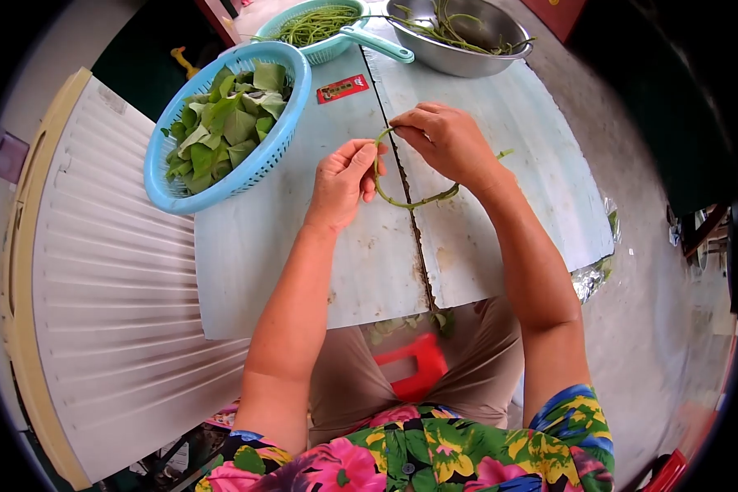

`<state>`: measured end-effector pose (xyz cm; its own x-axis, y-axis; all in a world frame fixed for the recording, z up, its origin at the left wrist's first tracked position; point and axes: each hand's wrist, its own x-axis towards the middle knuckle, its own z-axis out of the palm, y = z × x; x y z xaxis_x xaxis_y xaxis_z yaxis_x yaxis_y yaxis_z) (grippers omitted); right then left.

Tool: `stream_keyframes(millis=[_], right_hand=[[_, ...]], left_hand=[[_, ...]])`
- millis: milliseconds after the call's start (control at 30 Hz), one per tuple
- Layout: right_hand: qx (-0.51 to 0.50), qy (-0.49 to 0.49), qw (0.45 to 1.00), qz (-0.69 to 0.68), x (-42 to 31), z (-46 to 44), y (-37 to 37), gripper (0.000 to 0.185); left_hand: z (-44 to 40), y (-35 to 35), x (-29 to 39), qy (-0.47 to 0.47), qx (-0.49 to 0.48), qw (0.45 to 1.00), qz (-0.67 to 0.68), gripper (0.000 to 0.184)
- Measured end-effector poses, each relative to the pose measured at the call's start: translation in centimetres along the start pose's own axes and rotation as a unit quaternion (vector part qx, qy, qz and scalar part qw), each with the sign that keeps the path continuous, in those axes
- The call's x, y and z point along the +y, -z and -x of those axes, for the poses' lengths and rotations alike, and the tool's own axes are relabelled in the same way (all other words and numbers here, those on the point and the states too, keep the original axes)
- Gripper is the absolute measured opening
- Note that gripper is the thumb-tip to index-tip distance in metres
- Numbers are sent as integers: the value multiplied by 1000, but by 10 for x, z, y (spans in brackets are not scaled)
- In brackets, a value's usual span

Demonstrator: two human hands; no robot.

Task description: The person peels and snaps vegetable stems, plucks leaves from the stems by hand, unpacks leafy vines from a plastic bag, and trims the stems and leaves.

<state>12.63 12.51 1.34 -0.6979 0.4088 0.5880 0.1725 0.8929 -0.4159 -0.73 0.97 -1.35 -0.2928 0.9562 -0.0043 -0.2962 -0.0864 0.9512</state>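
Note:
A long green vine stem [410,204] curves in a loop above the pale table, its free end trailing to the right under my right wrist. The thumb and fingers of my left hand [344,182] pinch it on the left side of the loop. Higher up, my right hand [441,135] pinches the stem's upper end between thumb and fingertips. Left of my hands stands a blue plastic basket [166,197] piled with green leaves [225,131]. A small red packet [342,88] lies flat beyond my left hand.
At the far edge stand a mint-green strainer [377,43] of thin green stems and a metal bowl [476,64] with more stems. A dark seam runs down the table [303,283]. Below it shows a red stool [422,369]; a ribbed white panel [131,287] stands left.

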Motion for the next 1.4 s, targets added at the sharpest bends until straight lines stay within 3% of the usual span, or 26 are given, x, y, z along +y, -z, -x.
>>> stream_keyframes(millis=[300,367,667,700,767,867,1033,1133,1200,1267,1333,1400], right_hand=[[41,-127,981,-137,-21,1,-14,9],[49,-169,960,-217,-22,1,-17,10],[61,-239,924,-292,-21,0,-24,14],[59,-238,925,-291,-18,-1,-23,14],[25,-133,971,-195,-7,-2,-16,11],[26,-52,993,-100,3,1,-9,11],[29,-25,999,-14,-3,0,-9,10],[69,-85,992,-62,-13,0,-13,9],[82,-174,963,-188,-21,-1,-16,9],[87,-176,958,-207,-19,-1,-22,11],[49,-235,887,-395,-16,-4,-22,14],[31,-258,855,-449,-10,-5,-15,15]], left_hand=[[2,-1,-2,-27,-7,997,-66,19],[2,-4,-2,-26,0,998,-63,19],[2,-4,0,-15,-3,1000,-23,19],[4,-4,1,-8,1,1000,5,19],[5,-4,2,-4,6,1000,24,19],[4,-3,2,1,10,999,35,18],[5,-6,1,5,13,1000,-1,16],[5,-10,1,14,-10,999,-35,15],[5,-10,0,13,-22,998,-61,16],[6,-9,0,11,-20,999,-49,15],[6,-9,0,7,-16,999,-36,15],[6,-10,-1,-19,9,999,-38,15]])
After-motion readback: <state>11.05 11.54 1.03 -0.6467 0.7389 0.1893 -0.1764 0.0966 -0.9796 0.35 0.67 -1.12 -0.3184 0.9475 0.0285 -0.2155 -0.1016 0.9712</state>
